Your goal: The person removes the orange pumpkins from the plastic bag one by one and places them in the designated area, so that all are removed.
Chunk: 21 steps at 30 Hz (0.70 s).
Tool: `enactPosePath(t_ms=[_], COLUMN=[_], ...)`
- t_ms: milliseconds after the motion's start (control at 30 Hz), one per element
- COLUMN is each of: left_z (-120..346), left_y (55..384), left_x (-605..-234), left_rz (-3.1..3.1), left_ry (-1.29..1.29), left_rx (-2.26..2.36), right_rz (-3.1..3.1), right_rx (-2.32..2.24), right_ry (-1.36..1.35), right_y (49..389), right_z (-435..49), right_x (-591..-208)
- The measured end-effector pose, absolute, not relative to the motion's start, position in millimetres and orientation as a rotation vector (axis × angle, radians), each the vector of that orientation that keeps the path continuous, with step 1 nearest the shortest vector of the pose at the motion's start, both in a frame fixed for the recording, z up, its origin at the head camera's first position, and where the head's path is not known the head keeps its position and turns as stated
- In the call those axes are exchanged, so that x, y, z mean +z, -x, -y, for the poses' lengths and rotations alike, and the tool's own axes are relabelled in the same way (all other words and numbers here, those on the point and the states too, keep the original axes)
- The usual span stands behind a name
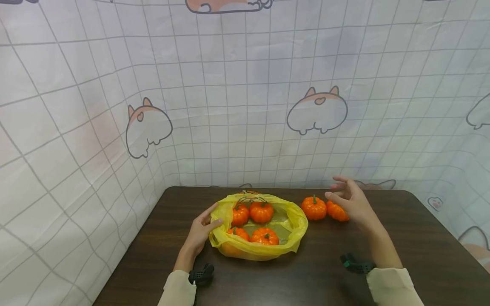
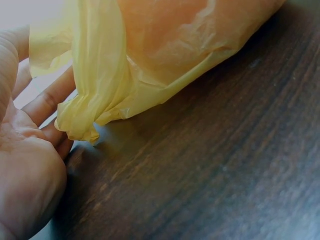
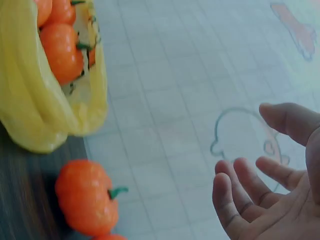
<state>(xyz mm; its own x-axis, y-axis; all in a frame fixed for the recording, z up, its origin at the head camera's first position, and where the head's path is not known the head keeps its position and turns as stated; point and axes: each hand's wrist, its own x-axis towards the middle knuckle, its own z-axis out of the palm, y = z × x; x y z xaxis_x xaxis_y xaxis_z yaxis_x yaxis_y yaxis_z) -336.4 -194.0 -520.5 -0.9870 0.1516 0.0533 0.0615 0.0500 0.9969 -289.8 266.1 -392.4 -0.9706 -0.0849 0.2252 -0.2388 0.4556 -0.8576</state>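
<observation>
A yellow plastic bag (image 1: 260,254) stands with its mouth spread wide on the table, several small orange pumpkins (image 1: 262,212) inside it. My left hand (image 1: 200,231) grips the bag's left rim, thumb over the edge and fingers along the outside; the left wrist view shows a bunched fold of the bag (image 2: 95,100) against those fingers. To the right of the bag sit two more pumpkins, one upright (image 1: 314,208) and one tipped over (image 1: 337,211). Above the tipped one hovers my right hand (image 1: 354,202), fingers spread and loosely bent with nothing in them.
The dark wooden table (image 1: 298,280) carries everything. Behind it and along both sides hangs a white grid-patterned cloth (image 1: 245,119) printed with cartoon animals, close to the table's back edge. Each wrist wears a black strap (image 1: 357,264).
</observation>
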Motion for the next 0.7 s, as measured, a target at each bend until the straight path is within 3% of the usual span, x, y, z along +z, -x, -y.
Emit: enactPosePath(t_ms=[700], left_z=[193], left_y=[335], left_x=[-520], left_rz=[-2.239], left_ry=[-0.221], left_rx=[2.115], right_rz=[2.530], right_rx=[1.622], right_ry=[-0.758], right_y=[294], right_z=[-188], right_x=[-420])
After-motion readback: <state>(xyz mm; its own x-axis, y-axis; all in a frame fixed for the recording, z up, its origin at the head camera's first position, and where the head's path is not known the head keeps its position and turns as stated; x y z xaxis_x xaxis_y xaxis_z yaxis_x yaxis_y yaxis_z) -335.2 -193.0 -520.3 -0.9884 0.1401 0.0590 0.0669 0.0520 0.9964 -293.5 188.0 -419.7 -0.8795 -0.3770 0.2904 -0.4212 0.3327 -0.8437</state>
